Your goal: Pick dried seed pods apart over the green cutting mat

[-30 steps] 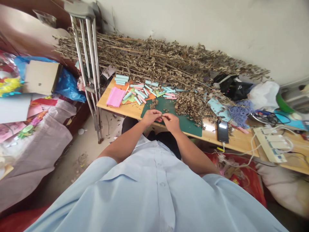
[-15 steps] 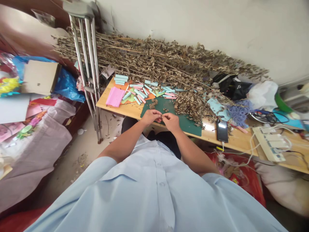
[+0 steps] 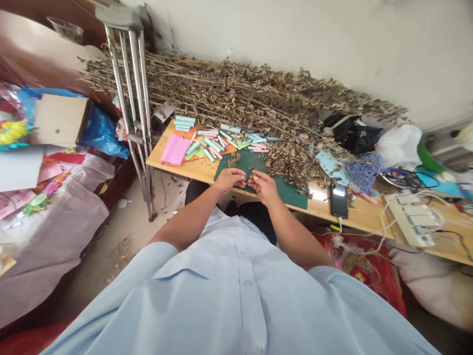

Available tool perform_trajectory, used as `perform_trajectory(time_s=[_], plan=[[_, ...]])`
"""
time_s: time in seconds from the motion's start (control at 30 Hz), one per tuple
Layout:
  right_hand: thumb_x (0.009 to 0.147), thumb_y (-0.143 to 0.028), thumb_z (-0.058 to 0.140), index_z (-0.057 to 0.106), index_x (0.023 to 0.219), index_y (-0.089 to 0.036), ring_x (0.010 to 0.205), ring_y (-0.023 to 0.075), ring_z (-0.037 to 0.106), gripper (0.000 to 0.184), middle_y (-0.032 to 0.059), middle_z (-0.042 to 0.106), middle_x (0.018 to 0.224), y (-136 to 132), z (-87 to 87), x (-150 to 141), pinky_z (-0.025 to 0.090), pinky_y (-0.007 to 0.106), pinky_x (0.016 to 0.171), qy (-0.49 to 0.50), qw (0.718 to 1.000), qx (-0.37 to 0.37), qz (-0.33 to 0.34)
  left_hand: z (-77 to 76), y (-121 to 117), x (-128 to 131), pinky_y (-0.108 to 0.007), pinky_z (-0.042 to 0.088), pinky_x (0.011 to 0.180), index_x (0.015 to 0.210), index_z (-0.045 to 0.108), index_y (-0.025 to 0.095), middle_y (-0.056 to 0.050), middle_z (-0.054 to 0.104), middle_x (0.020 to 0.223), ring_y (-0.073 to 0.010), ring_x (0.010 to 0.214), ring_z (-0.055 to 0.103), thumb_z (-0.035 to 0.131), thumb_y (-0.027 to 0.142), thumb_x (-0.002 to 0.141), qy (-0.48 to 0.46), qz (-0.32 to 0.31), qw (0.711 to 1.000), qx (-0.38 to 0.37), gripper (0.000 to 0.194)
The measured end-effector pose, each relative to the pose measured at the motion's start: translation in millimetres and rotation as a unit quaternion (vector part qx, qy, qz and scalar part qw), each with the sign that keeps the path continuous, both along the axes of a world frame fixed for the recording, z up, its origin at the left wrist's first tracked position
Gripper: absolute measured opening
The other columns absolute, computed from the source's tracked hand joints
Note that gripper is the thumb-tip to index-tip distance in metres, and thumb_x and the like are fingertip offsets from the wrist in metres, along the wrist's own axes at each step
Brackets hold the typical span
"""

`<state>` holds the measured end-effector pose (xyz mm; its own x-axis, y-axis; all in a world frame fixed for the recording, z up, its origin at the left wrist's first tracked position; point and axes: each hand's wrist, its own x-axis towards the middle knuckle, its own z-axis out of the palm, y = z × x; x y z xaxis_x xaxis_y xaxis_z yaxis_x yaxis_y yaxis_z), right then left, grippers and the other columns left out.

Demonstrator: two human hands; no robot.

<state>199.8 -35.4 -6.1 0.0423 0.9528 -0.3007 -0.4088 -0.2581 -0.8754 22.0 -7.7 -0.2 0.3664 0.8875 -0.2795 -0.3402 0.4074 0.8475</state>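
Over the near edge of a dark green mat [image 3: 295, 198], my left hand [image 3: 229, 180] and my right hand [image 3: 263, 187] face each other a short way apart. The fingers of both are bent and pinched, and what they hold is too small to make out. Just beyond my left hand lies a small clump of crumbled dry leaf [image 3: 233, 159] on the mat. A heap of dried leaves [image 3: 291, 165] covers the mat's right part. Pale blue and pink paper rolls [image 3: 214, 144] lie behind the mat, to the left.
Long dried leafy stalks [image 3: 236, 93] stretch along the wall. Metal crutches [image 3: 135, 98] stand at the table's left end, near pink paper [image 3: 175, 149]. On the right are a phone [image 3: 339, 199], purple yarn [image 3: 366, 172] and a power strip [image 3: 410, 219] with cables.
My hands were touching at the fingertips and have drawn slightly apart. My right hand's fingers have spread a little. The things on the table look unmoved.
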Motion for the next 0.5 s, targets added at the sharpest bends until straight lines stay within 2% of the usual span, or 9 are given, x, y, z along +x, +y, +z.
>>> perform_trajectory(time_s=[0.23, 0.5], plan=[[0.082, -0.016, 0.079, 0.072, 0.091, -0.02, 0.071, 0.0117, 0.075, 0.012, 0.0001, 0.077, 0.081, -1.7, 3.5, 7.7, 0.066, 0.023, 0.072, 0.074, 0.997, -0.035, 0.005, 0.0, -0.3, 2.3, -0.031, 0.06, 0.062, 0.087, 0.068, 0.007, -0.006, 0.071, 0.072, -0.0152, 0.059, 0.07, 0.084, 0.018, 0.072, 0.012, 0.007, 1.0, 0.008, 0.025], [0.086, -0.009, 0.071, 0.073, 0.097, -0.017, 0.077, 0.0134, 0.078, 0.014, 0.0061, 0.081, 0.091, -2.2, 7.9, 12.3, 0.065, 0.019, 0.07, 0.086, 0.993, -0.083, 0.004, 3.2, -1.0, 2.3, -0.03, 0.061, 0.06, 0.088, 0.068, 0.007, -0.006, 0.071, 0.071, -0.0158, 0.058, 0.071, 0.084, 0.016, 0.071, 0.021, 0.009, 1.0, 0.009, 0.025]])
